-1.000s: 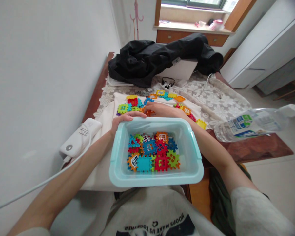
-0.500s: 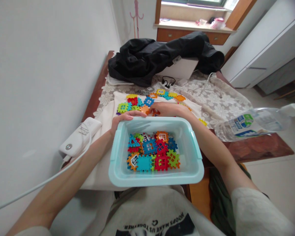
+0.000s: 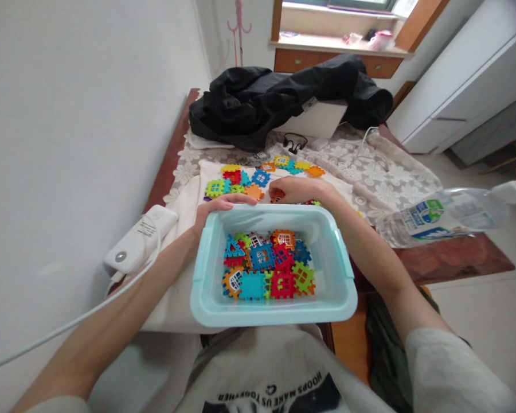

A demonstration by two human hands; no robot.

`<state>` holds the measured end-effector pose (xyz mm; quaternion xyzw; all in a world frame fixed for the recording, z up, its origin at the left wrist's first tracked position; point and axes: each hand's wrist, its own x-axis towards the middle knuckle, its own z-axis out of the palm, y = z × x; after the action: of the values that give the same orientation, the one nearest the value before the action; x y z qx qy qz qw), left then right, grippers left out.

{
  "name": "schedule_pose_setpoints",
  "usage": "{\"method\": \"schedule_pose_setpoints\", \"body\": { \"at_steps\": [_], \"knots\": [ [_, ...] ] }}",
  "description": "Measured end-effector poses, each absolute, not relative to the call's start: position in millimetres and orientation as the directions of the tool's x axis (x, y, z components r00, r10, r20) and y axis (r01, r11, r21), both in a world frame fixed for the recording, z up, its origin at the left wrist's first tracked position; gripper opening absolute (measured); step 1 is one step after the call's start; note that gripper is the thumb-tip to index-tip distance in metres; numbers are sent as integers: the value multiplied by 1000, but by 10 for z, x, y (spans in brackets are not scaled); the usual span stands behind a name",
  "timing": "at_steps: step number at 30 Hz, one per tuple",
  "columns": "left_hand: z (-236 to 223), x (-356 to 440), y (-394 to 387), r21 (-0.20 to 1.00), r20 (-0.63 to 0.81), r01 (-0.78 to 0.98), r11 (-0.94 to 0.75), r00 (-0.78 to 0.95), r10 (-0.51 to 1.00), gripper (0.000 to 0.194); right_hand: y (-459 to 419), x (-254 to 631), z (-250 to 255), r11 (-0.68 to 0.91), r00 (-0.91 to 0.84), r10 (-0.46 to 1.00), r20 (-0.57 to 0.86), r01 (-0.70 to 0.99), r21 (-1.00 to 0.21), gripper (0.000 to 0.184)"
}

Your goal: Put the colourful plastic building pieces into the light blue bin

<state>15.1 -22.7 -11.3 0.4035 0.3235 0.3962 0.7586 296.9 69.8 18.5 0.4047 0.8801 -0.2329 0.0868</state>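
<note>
A light teal plastic basin (image 3: 337, 304) is tilted toward me, with several colourful interlocking building tiles (image 3: 262, 258) inside. My left hand (image 3: 223, 205) grips its far rim at the left corner, fingers laid along the edge and thumb out of sight. Just beyond the rim, my right hand (image 3: 298, 188) is curled downward, its fingertips closed on an orange window tile (image 3: 277, 196). The basin partly hides what lies under that hand. Left of it are more loose tiles on a white cloth: a blue window tile (image 3: 260, 177), an orange tile (image 3: 254, 191) and a green one (image 3: 215, 188).
A black jacket (image 3: 249, 103) and a pale laptop (image 3: 316, 119) lie at the table's back, near black earphones (image 3: 294, 143). A clear bottle (image 3: 447, 213) is at right. A white power bank (image 3: 141, 238) with a cable lies left, by the wall.
My right hand has shifted a little to the right behind the basin, uncovering more of the orange tile on its left. My left hand and the basin have stayed put.
</note>
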Motion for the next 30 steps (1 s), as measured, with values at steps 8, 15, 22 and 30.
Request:
{"method": "schedule_pose_setpoints", "body": {
  "at_steps": [8, 15, 22, 30],
  "knots": [
    [-109, 150, -219, 891, -157, -301, 339, 498, 853, 45, 695, 2972, 361, 557, -705, 627, -332, 704, -442, 21],
    [-89, 159, -229, 895, -162, -293, 338, 492, 856, 48, 769, 3122, 463, 557, -765, 641, -59, 516, -651, 15],
    [-154, 131, -199, 893, -167, -297, 337, 477, 863, 43, 364, 3104, 876, 464, -777, 584, 233, 85, -882, 47],
    [-101, 146, -189, 882, -168, -308, 357, 502, 848, 44, 466, 2949, 657, 634, -780, 599, 180, 325, -702, 41]
  ]
}}
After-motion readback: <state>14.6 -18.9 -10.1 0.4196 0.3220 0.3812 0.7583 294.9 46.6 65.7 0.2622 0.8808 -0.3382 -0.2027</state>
